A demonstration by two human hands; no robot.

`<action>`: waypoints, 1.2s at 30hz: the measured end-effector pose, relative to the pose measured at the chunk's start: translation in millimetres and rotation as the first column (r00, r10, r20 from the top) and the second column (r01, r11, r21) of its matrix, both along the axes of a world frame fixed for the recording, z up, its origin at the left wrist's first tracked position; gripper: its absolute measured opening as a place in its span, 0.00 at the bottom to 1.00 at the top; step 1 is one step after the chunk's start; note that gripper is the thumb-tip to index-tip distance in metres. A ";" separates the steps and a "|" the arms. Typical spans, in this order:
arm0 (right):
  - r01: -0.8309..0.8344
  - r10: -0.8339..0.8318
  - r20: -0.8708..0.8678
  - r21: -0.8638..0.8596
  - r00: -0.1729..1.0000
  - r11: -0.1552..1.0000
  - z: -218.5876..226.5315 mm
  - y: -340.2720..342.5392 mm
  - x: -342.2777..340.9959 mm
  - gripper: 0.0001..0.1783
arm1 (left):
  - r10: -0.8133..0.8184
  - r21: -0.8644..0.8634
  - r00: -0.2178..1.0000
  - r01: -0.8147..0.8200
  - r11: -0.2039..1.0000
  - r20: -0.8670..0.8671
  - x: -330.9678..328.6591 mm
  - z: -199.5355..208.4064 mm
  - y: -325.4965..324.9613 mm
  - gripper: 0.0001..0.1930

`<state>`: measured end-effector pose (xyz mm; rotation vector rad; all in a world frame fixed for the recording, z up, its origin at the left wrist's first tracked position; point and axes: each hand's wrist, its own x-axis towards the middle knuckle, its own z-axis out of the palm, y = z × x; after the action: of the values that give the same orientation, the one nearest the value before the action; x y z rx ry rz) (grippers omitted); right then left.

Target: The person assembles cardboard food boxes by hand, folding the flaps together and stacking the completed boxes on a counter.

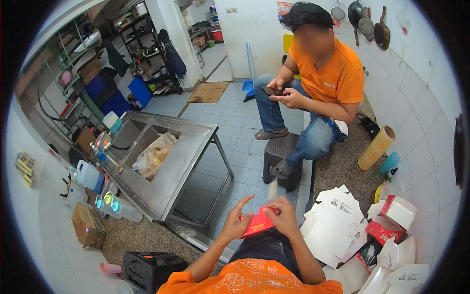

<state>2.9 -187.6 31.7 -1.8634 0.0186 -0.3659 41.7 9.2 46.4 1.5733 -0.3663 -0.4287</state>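
Observation:
In front of my lap, a small flat red carton piece (259,223) with yellow print is held between both hands. My left hand (236,223) grips its left end, thumb on top and index finger raised. At its upper right edge, the fingers of my right hand (284,215) are pinched on it. A pale, motion-blurred thing (272,188) shows just beyond my right hand; its kind cannot be made out. Flat white cartons (335,218) lie stacked to my right, beside red and white folded boxes (399,211).
A person (325,73) in an orange shirt sits ahead on the right, holding a phone (274,91), feet by a dark stool (281,152). A steel sink table (191,152) stands left, with a filled plastic bag (155,154). A black case (149,269) lies lower left.

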 end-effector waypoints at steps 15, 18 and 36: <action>-0.091 0.095 0.075 -0.063 0.993 0.994 23.8 -26.0 -10.5 0.38 | -0.173 -0.339 0.965 0.099 0.936 -0.195 31.0 -1.9 52.8 0.42; 0.114 -0.095 -0.072 0.336 0.993 0.935 -8.7 -46.0 -10.0 0.35 | -0.287 -0.669 0.886 -0.036 0.742 -0.365 37.8 0.7 70.0 0.55; -0.403 0.403 0.032 0.012 0.915 0.915 25.5 -38.3 -7.8 0.20 | -0.405 0.030 0.812 0.459 0.888 -0.421 -21.5 -26.5 10.0 0.10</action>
<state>-4.9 -225.8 57.2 -1.7893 -0.3777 -0.1041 20.2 19.2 19.9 1.4734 -0.3801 -1.1391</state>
